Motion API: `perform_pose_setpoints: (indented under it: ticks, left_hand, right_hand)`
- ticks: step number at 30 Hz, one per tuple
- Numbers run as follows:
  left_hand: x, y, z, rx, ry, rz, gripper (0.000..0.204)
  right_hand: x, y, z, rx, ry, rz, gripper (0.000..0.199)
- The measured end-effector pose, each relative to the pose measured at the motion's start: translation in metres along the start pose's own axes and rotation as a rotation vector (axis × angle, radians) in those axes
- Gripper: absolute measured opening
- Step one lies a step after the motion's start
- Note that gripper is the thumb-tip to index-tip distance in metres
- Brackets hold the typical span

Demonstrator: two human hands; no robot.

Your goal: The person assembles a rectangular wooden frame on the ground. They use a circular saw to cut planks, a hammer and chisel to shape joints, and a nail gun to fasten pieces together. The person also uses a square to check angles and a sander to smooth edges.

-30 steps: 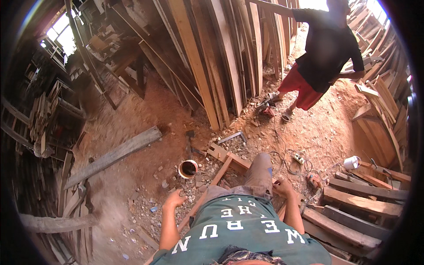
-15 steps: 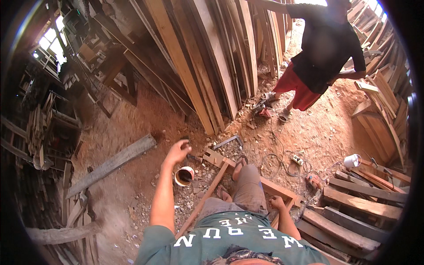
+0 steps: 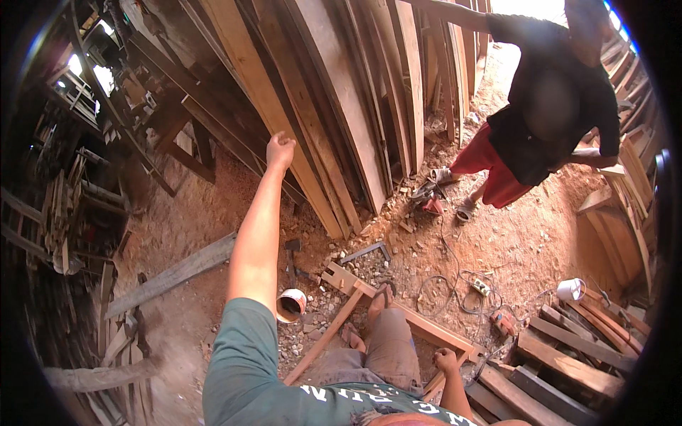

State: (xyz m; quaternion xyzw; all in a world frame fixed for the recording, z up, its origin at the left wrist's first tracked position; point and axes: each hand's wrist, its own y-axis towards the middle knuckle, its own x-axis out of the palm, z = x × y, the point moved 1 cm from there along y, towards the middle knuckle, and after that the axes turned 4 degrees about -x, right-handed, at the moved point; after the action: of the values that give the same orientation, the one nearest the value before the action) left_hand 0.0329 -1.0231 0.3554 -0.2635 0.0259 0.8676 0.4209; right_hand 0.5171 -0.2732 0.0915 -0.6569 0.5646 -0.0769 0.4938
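My left hand is stretched out forward at the end of a straight arm, over the leaning planks as I see it. Its fingers are curled in with one finger sticking out, and nothing shows in them. Near my right thigh, my right hand is closed beside the right corner of a wooden frame; whatever it may hold is hidden. The frame lies around my feet, its long rail notched at the left end. Left of it are a small paint tin with a dark inside and a hammer on the ground.
A metal square lies beyond the frame. Tall planks lean ahead. A person in a black shirt stands at far right by a power tool. Cables, a white bucket and stacked timber lie right; a beam lies left.
My left hand has risen and moved forward, away from the ground near the tin, and the hammer now shows there. My right hand stays by the frame's corner. The view has shifted slightly.
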Motion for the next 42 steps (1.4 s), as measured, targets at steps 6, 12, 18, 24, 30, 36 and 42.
perform_pose_setpoints:
  ticks: [6,12,18,24,30,36,42]
  left_hand:
    - [0.041,0.033,0.034,0.028,0.109,0.130,0.069]
    - [0.055,0.069,0.041,0.071,0.186,0.269,0.067]
    - [0.054,0.074,0.045,0.042,0.203,0.151,0.049]
    - [0.055,0.079,0.036,0.073,0.240,0.168,0.040]
    - [0.059,0.112,0.008,-0.005,-0.007,0.040,0.043]
    - [0.069,0.125,0.001,0.095,0.138,0.108,0.068]
    - [0.053,0.155,-0.004,0.097,0.243,-0.111,0.068]
  right_hand:
    - [-0.019,-0.005,-0.063,0.049,0.118,-0.008,0.014]
    - [-0.036,0.015,-0.056,0.073,-0.021,-0.010,0.016]
    - [-0.048,0.022,-0.068,0.138,-0.033,-0.008,0.018]
    - [-0.049,0.025,-0.072,0.139,-0.115,0.000,0.017]
    - [-0.044,0.045,-0.041,0.073,-0.063,0.008,0.018]
    - [-0.051,0.072,-0.003,-0.013,-0.135,0.025,0.016]
    - [-0.067,0.063,-0.042,-0.021,-0.225,-0.024,0.019]
